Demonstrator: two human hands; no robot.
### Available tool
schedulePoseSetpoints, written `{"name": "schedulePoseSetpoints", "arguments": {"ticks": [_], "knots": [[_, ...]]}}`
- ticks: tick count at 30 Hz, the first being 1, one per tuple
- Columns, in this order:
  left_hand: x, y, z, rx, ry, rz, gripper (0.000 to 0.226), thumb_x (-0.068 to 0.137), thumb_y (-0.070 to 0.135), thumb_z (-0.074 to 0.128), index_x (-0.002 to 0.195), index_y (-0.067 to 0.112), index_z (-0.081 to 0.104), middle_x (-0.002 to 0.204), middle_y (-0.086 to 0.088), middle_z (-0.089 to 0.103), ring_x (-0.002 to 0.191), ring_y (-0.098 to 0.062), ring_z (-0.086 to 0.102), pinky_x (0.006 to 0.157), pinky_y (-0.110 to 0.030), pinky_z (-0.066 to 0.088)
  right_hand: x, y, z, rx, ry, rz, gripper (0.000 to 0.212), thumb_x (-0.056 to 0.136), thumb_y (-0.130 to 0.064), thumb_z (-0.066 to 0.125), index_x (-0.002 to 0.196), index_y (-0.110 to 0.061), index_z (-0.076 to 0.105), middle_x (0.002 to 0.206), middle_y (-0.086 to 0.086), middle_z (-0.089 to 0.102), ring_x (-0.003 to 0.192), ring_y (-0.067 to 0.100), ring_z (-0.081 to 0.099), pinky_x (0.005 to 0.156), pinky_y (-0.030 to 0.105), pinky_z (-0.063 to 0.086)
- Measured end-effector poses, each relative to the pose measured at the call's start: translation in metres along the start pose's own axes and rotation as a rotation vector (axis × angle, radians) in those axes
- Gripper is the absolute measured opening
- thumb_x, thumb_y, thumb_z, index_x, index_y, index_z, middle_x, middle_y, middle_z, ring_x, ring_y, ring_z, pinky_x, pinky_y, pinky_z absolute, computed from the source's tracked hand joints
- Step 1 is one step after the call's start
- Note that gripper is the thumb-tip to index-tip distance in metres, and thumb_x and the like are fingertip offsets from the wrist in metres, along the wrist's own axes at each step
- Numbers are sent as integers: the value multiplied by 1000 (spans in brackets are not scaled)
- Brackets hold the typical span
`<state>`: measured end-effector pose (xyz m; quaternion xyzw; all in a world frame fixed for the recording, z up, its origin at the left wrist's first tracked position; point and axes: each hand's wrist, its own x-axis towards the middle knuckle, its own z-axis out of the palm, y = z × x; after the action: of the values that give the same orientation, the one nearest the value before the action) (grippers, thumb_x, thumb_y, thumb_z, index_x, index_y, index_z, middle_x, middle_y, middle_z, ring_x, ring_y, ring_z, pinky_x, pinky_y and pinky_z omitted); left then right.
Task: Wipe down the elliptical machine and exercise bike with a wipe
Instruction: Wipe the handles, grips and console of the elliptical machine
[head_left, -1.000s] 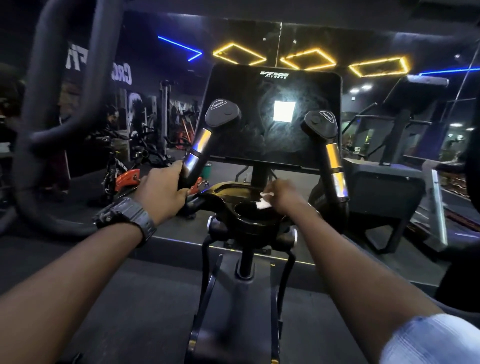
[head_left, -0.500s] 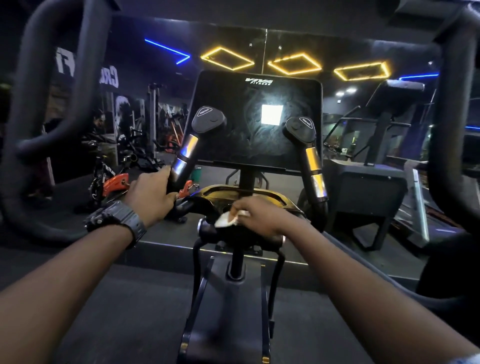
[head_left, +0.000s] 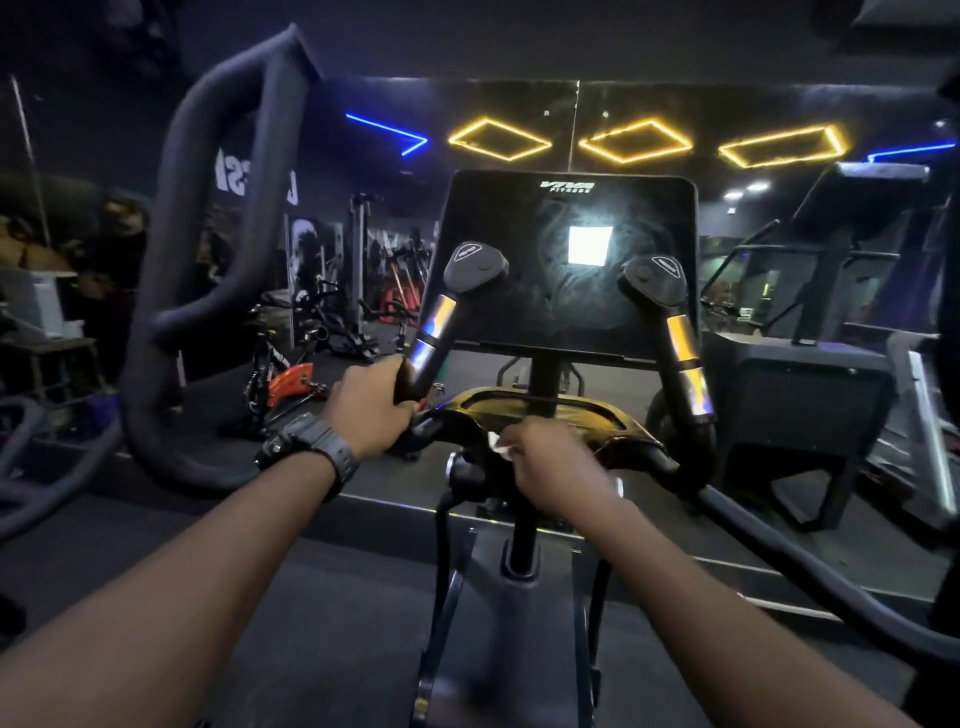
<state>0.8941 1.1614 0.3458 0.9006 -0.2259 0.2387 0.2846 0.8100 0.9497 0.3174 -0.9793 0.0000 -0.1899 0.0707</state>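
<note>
Below the glossy black rectangular console screen (head_left: 569, 260), your left hand (head_left: 366, 410) curls round the smooth black left handlebar grip (head_left: 431, 332). Your right hand (head_left: 556, 467) pinches a crumpled white wipe (head_left: 500, 446) against the elliptical's moulded black-and-gold tray (head_left: 540, 410).

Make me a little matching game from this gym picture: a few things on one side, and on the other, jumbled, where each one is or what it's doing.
Things:
1. left hand
2. right hand
3. wristwatch
4. console screen

Places or states:
A. dark, with a bright square reflection
B. grips the left handlebar
C. strapped round the left wrist
D. holds the white wipe at the tray below the screen

Pairs: 1-B, 2-D, 3-C, 4-A
</note>
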Motion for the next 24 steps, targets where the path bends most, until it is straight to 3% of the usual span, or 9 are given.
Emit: {"name": "schedulePoseSetpoints", "arguments": {"ticks": [4,7,10,15,18,20,24], "knots": [[-1,-5,1,-12,1,15,30,75,35,66,104,28,58,97,-3,71,93,-30,66,81,-39,54,40,-35,28,-51,-22,32,23,87,-11,65,109,-8,67,109,15,65,102,35,64,82,40,54],[-2,-9,3,-45,16,35,31,74,40,63,102,28,59,93,0,72,90,-27,66,78,-38,54,74,-46,42,24,-31,62,30,89,-6,54,118,-5,63,119,20,64,109,36,62,85,36,50],[-6,-15,9,-145,35,60,25,82,31,69,107,26,63,91,4,72,85,-18,67,78,-37,53,107,-54,47,128,-83,88,34,95,-4,44,125,-4,60,128,21,60,119,35,58,94,35,47],[-16,-26,20,-476,-6,-1,38,79,43,67,113,27,67,98,8,74,93,-12,70,87,-42,56,115,-66,57,60,-151,-67,30,95,-13,53,122,-4,63,124,18,62,119,33,58,99,35,47],[-19,-27,24,-615,-35,-64,32,85,23,72,117,19,65,105,1,74,99,-13,69,93,-44,55,116,-68,69,12,-135,-45,35,91,-14,59,126,-15,60,129,13,59,123,34,53,100,39,48],[-22,-29,27,-643,-38,-76,34,87,13,71,120,15,63,107,1,73,101,-12,69,95,-42,54,119,-65,78,17,-112,-26,37,89,-15,62,125,-21,60,133,10,54,127,35,47,102,42,46],[-28,-32,32,-634,-33,-98,37,85,27,72,121,23,63,107,7,73,102,-10,68,95,-42,53,112,-65,86,68,-88,31,35,88,-10,59,122,-19,61,134,8,51,129,37,43,103,43,42]]}}
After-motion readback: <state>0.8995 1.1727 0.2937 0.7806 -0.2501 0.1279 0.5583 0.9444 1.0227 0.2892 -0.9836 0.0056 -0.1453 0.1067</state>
